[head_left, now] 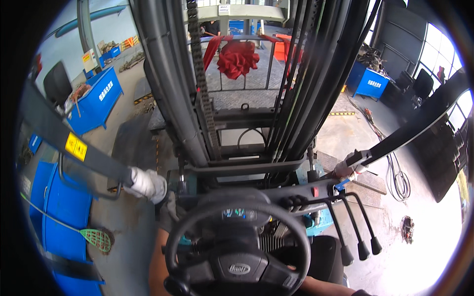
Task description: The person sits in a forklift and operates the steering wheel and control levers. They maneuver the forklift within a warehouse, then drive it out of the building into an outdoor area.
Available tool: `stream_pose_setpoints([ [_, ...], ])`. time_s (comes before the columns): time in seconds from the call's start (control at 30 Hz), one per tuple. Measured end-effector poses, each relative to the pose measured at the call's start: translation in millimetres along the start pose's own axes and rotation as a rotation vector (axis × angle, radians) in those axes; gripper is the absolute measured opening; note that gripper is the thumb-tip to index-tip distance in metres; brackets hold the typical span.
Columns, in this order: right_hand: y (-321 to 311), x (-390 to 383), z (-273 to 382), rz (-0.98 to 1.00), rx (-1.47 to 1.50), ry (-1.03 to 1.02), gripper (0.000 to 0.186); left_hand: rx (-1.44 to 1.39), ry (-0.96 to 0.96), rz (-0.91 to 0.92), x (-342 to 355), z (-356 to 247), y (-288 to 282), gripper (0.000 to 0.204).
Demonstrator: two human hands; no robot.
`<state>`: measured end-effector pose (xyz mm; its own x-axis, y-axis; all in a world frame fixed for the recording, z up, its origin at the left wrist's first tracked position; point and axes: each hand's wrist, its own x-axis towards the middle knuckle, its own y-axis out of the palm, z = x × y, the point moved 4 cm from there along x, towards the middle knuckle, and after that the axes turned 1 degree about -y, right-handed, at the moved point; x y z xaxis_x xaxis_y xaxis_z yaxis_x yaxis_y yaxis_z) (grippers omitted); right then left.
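My left forearm rises beside the black steering wheel (238, 207); my left hand (170, 209), apparently in a grey glove, is at the dashboard's left, beside a white-wrapped part (145, 183) of the cab pillar (111, 167). What it holds is unclear. My right forearm comes in from the lower right; my right hand (289, 270) is mostly hidden behind the wheel's lower right, fingers unseen. Three control levers (361, 246) stand right of the wheel. Ahead rise the black forklift mast (180, 113) and a platform cage (237, 90) with a red cloth rosette (237, 58).
Blue bins (64, 212) line the left, with a green netted tool (96, 240) beside them. Another blue bin (370, 81) stands front right. Coiled cables (400, 182) and plates (368, 180) lie on the right floor. A person (211, 27) is partly visible beyond the cage.
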<state>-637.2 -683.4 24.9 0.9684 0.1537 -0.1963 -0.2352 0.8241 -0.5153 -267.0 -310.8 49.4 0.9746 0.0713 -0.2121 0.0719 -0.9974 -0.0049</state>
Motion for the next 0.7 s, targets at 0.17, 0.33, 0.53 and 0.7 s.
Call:
stream_pose_setpoints([
  [0.17, 9.3, -31.1, -6.7, -0.045, 0.208, 0.114, 0.04, 0.016, -0.065, 0.039, -53.0, -0.2, 39.9, 0.046],
  [0.33, 36.8, -43.2, -20.5, -0.068, 0.254, 0.057, 0.039, 0.262, 0.038, 0.297, -203.6, 23.8, 90.1, 0.048],
  [0.53, 31.1, -36.5, -8.6, -0.091, 0.565, 0.301, 0.052, 1.228, 1.394, 0.282, -346.3, -1.9, 146.1, 0.05],
  [0.7, 29.4, -41.9, 35.3, 0.245, 1.265, 0.425, 0.079, 1.45, 1.547, 0.145, -367.2, -4.8, 157.6, 0.048],
])
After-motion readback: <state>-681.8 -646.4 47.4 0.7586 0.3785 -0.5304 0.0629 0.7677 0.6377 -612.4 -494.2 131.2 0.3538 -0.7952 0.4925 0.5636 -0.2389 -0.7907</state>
